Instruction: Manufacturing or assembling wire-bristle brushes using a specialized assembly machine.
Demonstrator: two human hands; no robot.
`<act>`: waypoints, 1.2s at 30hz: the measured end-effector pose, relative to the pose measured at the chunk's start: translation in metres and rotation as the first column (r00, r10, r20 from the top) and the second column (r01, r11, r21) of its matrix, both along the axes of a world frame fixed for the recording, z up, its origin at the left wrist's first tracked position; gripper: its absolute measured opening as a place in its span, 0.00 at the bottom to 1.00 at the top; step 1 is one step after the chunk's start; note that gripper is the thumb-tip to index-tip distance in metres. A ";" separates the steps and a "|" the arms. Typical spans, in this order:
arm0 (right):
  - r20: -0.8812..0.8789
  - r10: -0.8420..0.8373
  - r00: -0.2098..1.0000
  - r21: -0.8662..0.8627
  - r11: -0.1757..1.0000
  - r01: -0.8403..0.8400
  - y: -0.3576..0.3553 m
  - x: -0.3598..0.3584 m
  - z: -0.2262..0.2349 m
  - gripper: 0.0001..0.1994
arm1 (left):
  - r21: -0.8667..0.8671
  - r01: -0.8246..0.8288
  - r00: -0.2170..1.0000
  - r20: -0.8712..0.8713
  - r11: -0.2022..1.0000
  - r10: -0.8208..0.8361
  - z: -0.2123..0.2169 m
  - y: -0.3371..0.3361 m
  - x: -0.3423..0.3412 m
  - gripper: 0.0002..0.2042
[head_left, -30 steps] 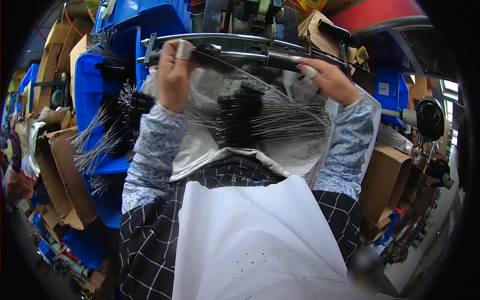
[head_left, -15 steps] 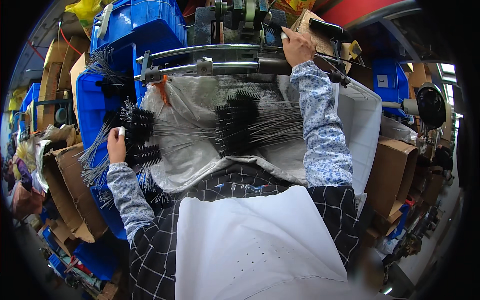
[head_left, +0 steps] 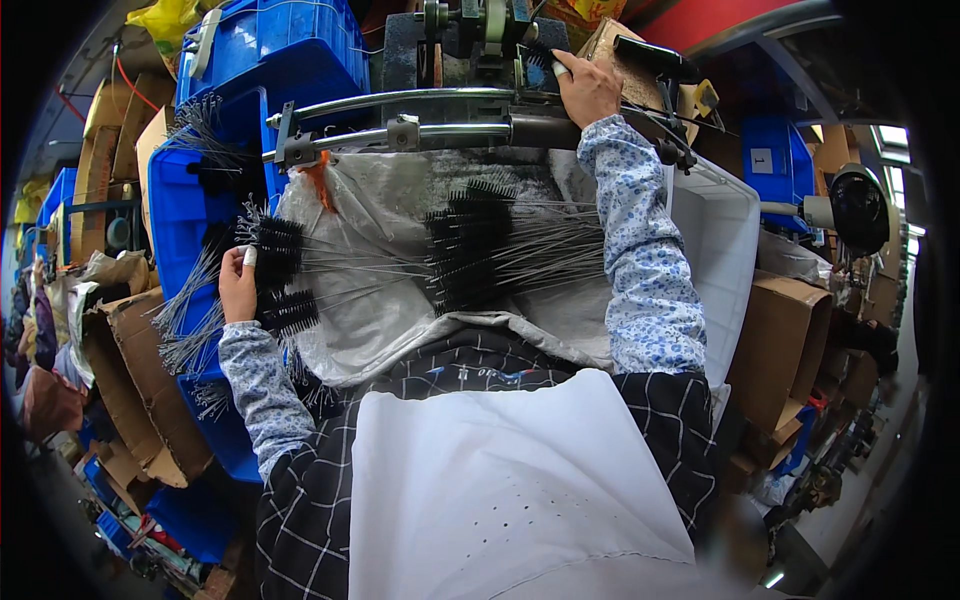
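Note:
My left hand [head_left: 238,288] is closed beside a bundle of black bristle brushes [head_left: 276,247] with twisted wire stems, at the left edge of a grey cloth [head_left: 375,300]. What its fingers pinch, if anything, is hidden. A white wrap covers the thumb tip. My right hand [head_left: 592,92] reaches to the machine [head_left: 490,60] at the back. Its thumb and fingers close on a small black brush [head_left: 538,52], only partly visible. Across the middle of the cloth lies a larger pile of similar brushes [head_left: 468,245], their stems pointing right under my right forearm.
Two metal rails [head_left: 420,97] run across in front of the machine. A blue bin [head_left: 180,215] with more brushes stands left, and a white bin [head_left: 715,240] right. Cardboard boxes [head_left: 785,340] flank the seat. A black lamp-like head [head_left: 860,210] juts in at the right.
My right hand has shifted slightly left at the machine, with the dark bristles by its thumb now showing more. The left hand has moved a little right and its fingers have closed in.

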State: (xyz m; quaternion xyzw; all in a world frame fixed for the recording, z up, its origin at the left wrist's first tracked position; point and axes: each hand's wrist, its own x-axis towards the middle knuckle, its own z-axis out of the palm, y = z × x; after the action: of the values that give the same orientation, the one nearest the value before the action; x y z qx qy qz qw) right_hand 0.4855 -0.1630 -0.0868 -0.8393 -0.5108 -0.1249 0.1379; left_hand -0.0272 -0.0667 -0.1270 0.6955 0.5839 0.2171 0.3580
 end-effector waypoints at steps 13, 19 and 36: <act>0.111 -0.231 0.967 -0.019 0.972 0.235 -0.016 0.013 -0.006 0.23 | -0.056 -0.067 0.986 0.148 0.996 0.075 -0.013 0.021 0.001 0.08; -0.131 -0.116 0.985 0.124 0.983 0.132 -0.011 0.014 -0.018 0.19 | 0.130 -0.094 0.906 0.423 0.987 0.031 0.047 0.017 0.031 0.07; -0.160 -0.143 0.977 0.063 0.986 0.154 0.032 -0.059 -0.004 0.17 | 0.584 0.171 0.910 0.215 0.793 -0.355 0.167 -0.007 0.093 0.06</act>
State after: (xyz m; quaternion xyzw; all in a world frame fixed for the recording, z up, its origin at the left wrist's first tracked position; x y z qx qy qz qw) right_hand 0.4269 -0.1310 -0.0907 -0.8765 -0.4293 -0.0886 0.1989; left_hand 0.0660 -0.0738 0.0397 0.8005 0.3275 0.4314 0.2566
